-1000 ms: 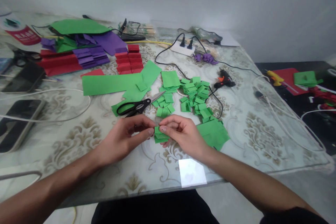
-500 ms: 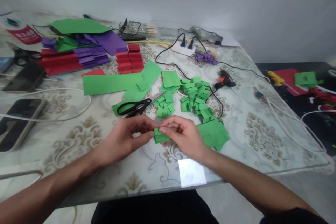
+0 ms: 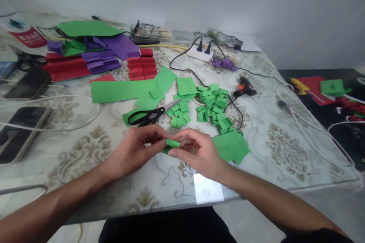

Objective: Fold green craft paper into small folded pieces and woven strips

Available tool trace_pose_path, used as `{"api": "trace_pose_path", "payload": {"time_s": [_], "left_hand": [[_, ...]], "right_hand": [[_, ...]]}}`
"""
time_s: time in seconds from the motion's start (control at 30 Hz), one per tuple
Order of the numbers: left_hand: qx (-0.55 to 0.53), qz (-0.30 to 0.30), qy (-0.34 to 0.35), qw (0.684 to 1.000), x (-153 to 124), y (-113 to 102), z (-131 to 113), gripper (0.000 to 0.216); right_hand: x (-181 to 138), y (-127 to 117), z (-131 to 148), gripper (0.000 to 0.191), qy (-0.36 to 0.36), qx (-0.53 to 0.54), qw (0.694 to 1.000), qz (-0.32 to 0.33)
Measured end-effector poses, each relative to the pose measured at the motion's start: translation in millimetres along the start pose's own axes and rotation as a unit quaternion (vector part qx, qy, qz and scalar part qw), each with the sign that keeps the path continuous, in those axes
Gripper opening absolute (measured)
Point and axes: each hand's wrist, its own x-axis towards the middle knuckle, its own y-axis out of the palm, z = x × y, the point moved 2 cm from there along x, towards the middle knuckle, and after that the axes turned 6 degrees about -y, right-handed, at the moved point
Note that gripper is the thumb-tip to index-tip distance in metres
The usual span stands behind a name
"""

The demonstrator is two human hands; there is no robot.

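My left hand [image 3: 137, 150] and my right hand [image 3: 195, 152] meet over the table's near middle, both pinching one small green paper piece [image 3: 172, 143] that is folded narrow between the fingertips. Black-handled scissors [image 3: 148, 115] lie just behind my left hand. A stack of green paper squares [image 3: 230, 146] rests right of my right hand. Behind it lie a heap of small folded green pieces [image 3: 213, 102] and a smaller cluster [image 3: 179, 115].
Long green sheets [image 3: 122, 90], red strips [image 3: 142, 66] and purple strips [image 3: 98, 60] lie further back. A black glue gun [image 3: 243, 87], a power strip [image 3: 199, 53] and cables cross the right side. Two phones [image 3: 19, 131] sit at the left edge.
The green piece has been folded smaller between my fingers, and my right hand has turned over it. Both hands stayed in the same spot.
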Motion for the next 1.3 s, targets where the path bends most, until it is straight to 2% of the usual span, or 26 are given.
{"api": "trace_pose_path", "payload": {"time_s": [0.13, 0.23, 0.4, 0.53, 0.7, 0.97, 1.17, 1.3], "left_hand": [[-0.01, 0.0, -0.008, 1.0, 0.2, -0.4, 0.6, 0.014], [-0.015, 0.003, -0.021, 1.0, 1.3, 0.4, 0.7, 0.018], [-0.034, 0.013, -0.051, 0.998, 2.4, 0.3, 0.1, 0.018], [-0.037, 0.005, -0.066, 0.997, 2.4, -0.8, -0.3, 0.017], [-0.057, 0.005, -0.072, 0.996, 2.1, -0.3, 2.4, 0.016], [-0.084, 0.006, -0.057, 0.995, 3.0, 4.4, 4.4, 0.016], [-0.084, -0.008, -0.061, 0.995, 3.7, 5.4, 2.9, 0.014], [-0.102, 0.003, -0.062, 0.993, 4.5, 5.9, 3.3, 0.013]], "right_hand": [[-1.9, -0.4, 1.5, 0.018, -0.022, -0.052, 0.998, -0.006], [-1.7, 0.0, 1.4, 0.011, -0.028, -0.033, 0.999, -0.008], [-0.3, 0.5, 1.4, 0.015, -0.005, 0.037, 0.999, -0.009], [-0.1, -0.5, 0.7, 0.029, -0.004, -0.008, 1.0, -0.006], [0.3, -1.2, -4.3, 0.008, -0.026, 0.002, 0.999, -0.02], [0.6, 1.7, -7.8, 0.013, -0.016, -0.003, 0.999, -0.029], [-0.7, 2.7, -6.0, 0.011, -0.034, -0.043, 0.998, -0.041], [-1.5, 2.5, -5.2, 0.012, -0.04, -0.057, 0.996, -0.047]]}}
